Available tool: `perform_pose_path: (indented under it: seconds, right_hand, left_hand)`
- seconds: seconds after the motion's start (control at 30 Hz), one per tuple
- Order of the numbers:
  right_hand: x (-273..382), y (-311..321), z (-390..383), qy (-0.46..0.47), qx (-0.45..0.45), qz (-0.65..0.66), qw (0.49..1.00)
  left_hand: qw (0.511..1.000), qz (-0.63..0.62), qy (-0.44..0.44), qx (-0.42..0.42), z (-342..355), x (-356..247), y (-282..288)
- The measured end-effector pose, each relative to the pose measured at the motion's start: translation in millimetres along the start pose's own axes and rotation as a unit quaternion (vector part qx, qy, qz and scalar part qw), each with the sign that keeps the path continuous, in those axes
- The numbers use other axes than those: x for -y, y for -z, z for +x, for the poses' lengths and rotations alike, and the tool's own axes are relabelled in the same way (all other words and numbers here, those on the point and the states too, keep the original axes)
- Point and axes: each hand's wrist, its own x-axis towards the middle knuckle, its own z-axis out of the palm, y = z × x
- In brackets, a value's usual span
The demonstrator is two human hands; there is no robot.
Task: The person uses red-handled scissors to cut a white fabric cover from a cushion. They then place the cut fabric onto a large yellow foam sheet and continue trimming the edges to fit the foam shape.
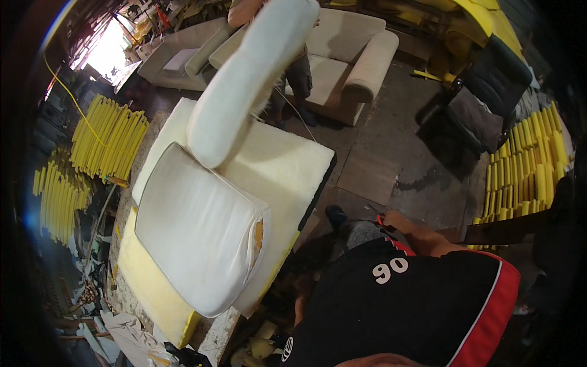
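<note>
My right arm (pixel 422 235) reaches out from my black shirt beside my grey trousers (pixel 365 231). A small red thing (pixel 380 220) shows at its end, where my fingers cannot be made out. Only a strip of my left arm (pixel 299 311) shows beside my shirt; its hand is hidden. To my left, a white-covered cushion (pixel 192 229) lies on pale foam sheets (pixel 284 160), yellow foam showing through a gap in its right end. Behind it another person (pixel 299 79) holds up a long white padded piece (pixel 244 79), its lower end touching or just above the cushion.
Beige sofas (pixel 358 58) stand at the back. Yellow foam strips are stacked at the left (pixel 107 137) and right (pixel 526 168). A black chair (pixel 492 85) with a dark cushion stands at the far right. Cloth scraps (pixel 131 336) lie by the work table at lower left.
</note>
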Motion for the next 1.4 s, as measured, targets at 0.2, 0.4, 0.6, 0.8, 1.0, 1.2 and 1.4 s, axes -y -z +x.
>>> perform_pose_path:
  seconds: [0.2, 0.4, 0.6, 0.8, 1.0, 1.2, 1.4]
  right_hand:
    - [35.6, -8.7, 42.4, -0.27, 0.16, 0.151, 0.938]
    - [57.4, 34.5, 87.0, -0.184, 0.223, 0.119, 0.95]
    - [78.4, 63.4, 137.1, -0.228, 0.287, 0.122, 0.922]
    - [99.6, 75.2, 157.4, -0.212, 0.283, 0.116, 0.928]
    - [94.2, 71.4, 137.7, -0.213, 0.314, 0.113, 0.918]
    - [70.9, 55.9, 107.1, -0.221, 0.296, 0.088, 0.925]
    - [50.6, 38.6, 83.7, -0.224, 0.333, 0.072, 0.913]
  left_hand:
    - [0.985, -0.133, 0.056, -0.096, -36.0, 56.4, -50.0]
    - [0.962, -0.201, 0.088, -0.165, -47.0, 89.1, -76.6]
    - [0.944, -0.242, 0.108, -0.197, -52.5, 100.7, -102.5]
    - [0.925, -0.286, 0.121, -0.218, -58.8, 93.1, -128.5]
    - [0.903, -0.339, 0.129, -0.228, -78.8, 71.3, -143.4]
    - [0.912, -0.326, 0.131, -0.211, -66.0, 79.3, -140.7]
    - [0.963, -0.186, 0.12, -0.157, 25.0, 136.8, -143.1]
